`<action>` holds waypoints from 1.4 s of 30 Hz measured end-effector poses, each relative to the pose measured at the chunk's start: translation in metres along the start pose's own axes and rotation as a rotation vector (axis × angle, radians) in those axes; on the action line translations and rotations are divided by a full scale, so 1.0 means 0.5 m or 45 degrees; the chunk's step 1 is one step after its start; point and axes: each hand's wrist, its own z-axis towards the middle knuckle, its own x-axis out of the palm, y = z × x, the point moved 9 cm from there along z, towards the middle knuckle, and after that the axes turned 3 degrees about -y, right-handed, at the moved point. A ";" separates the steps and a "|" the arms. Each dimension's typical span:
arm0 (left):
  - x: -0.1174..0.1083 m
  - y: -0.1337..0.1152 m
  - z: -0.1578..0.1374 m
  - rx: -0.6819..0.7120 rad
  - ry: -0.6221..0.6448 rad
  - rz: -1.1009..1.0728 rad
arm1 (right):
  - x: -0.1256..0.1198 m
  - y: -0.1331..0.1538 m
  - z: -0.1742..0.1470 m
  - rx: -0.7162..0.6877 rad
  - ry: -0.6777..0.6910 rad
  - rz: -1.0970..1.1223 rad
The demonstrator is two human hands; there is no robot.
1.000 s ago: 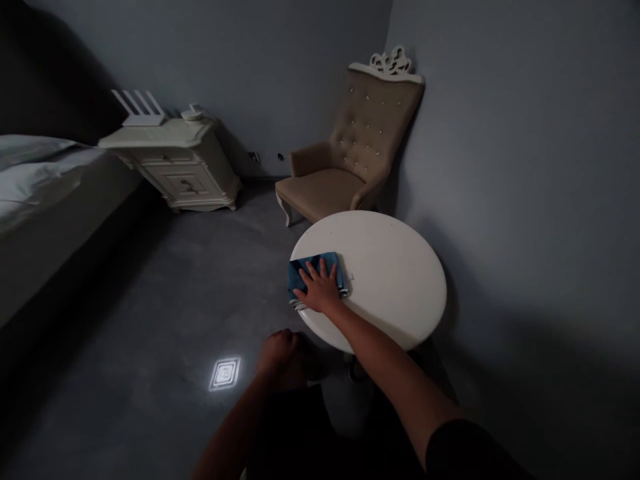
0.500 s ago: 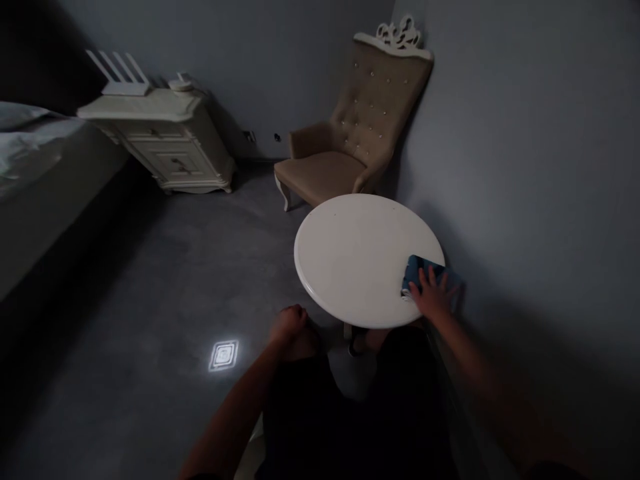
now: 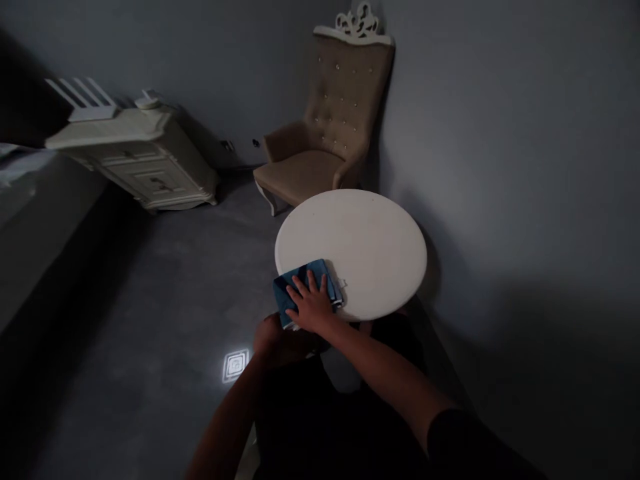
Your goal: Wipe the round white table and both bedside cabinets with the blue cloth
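A folded blue cloth with dark patches lies at the near left edge of the round white table, partly overhanging the rim. My right hand rests flat on top of it with the fingers spread, pressing it against the tabletop. My left hand is low at my left knee, just below the overhanging cloth corner. Its fingers look curled in, though shadow hides part of them. A small pale smear or bit shows on the table beside the cloth.
Behind the table stands a brown tufted armchair. A white nightstand with a router is at the left, near a bed. A grey wall runs along the right. A lit square pattern shows on the floor.
My right hand has swept the cloth from the table's right edge to its near left edge. My left hand stays by the knee. The view has turned slightly right.
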 end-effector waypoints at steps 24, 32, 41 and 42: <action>0.019 -0.009 0.064 0.089 0.061 0.020 | -0.323 -0.847 0.136 0.792 -0.073 -0.606; 0.019 -0.018 0.060 0.044 0.043 -0.008 | -0.348 -0.946 0.322 0.833 -0.124 -0.527; 0.012 -0.094 0.064 0.120 0.085 -0.027 | -0.286 -0.775 0.082 0.656 -0.081 -0.579; 0.012 -0.101 0.063 0.134 0.085 -0.018 | -0.271 -0.737 0.032 0.632 -0.075 -0.597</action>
